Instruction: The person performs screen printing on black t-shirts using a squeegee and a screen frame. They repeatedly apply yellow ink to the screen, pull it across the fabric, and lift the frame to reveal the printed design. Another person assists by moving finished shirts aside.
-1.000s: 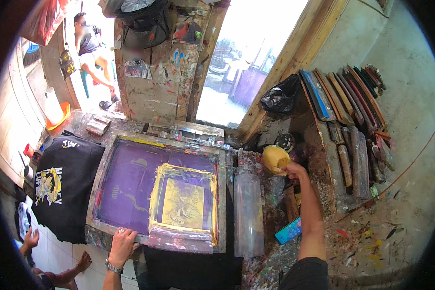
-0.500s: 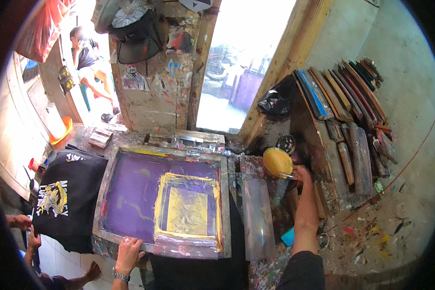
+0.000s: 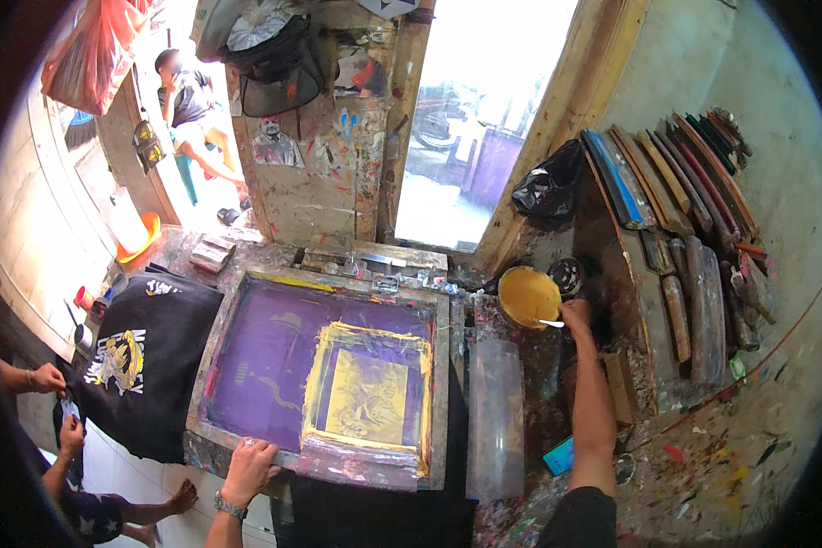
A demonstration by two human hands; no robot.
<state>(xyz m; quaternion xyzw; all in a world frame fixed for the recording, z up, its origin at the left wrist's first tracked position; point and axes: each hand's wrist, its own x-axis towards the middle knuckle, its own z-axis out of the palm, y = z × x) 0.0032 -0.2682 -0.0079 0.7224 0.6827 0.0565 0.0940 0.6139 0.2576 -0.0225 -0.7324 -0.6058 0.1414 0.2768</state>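
Note:
My left hand (image 3: pixel 249 470) is closed over the near edge of a wooden screen-printing frame (image 3: pixel 201 361), fingers on top. Its purple mesh carries a yellow-edged rectangle with a printed picture at the right. Beyond the frame's right side stands a round bowl (image 3: pixel 518 274) of yellow ink. At that bowl's right rim my right hand (image 3: pixel 575 313) is closed on a slim pale spoon (image 3: pixel 552 323); my fingers are partly hidden. Black cloth (image 3: pixel 365 521) lies under the frame.
Black printed shirts (image 3: pixel 169 365) lie left of the frame, beside a co-worker's hands (image 3: pixel 59 402). A clear plastic cylinder (image 3: pixel 496 420) and a blue object (image 3: pixel 559 455) lie near my right forearm. Several squeegees (image 3: pixel 671 183) line the right shelf. A person sits outside the doorway.
My view has shifted, so the scene sits farther right. The bowl has moved slightly left against its surroundings and shows more of its inside. My left hand stays on the frame.

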